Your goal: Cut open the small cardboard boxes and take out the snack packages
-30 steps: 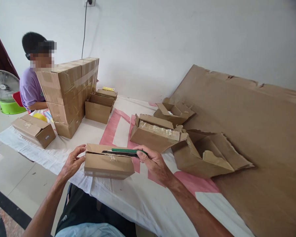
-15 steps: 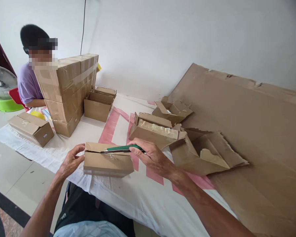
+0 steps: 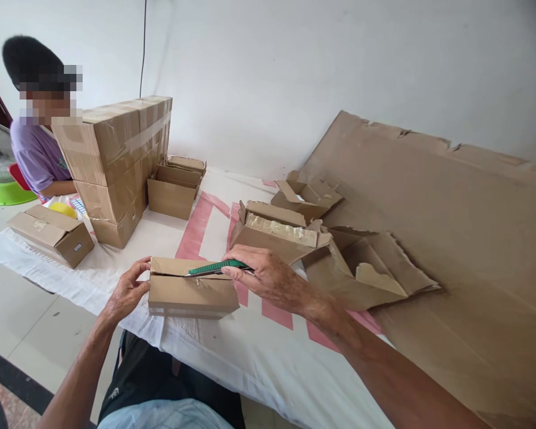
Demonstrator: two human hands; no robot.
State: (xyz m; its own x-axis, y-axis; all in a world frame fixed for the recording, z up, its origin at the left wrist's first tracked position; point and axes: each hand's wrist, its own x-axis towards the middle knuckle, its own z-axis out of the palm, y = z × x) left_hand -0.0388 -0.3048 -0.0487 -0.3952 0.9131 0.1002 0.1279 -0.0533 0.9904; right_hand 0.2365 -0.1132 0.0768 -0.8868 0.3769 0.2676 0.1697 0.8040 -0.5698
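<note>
Our left hand (image 3: 127, 292) cups the near-left end of the box (image 3: 190, 295), thumb up at its top corner and fingers curled against the end face, while our right hand (image 3: 268, 277) is closed around the green knife (image 3: 217, 267), whose tip lies on the box's top seam. The box sits flat on the white cloth (image 3: 232, 357) at the table's near edge, just in front of us, its top flaps meeting along the line where the blade rests. We judge the cut goes best with the blade shallow and low, run along the seam so that only the tape parts, and with the left hand kept at the end, out of the blade's line. Beyond the right hand lie opened boxes (image 3: 274, 235) and a torn one (image 3: 370, 271), on or beside a large cardboard sheet (image 3: 464, 238). To the left stand a taped stack (image 3: 116, 161), an open carton (image 3: 174, 190) and a small closed carton (image 3: 51, 233), with another person (image 3: 38, 158) seated behind them.
</note>
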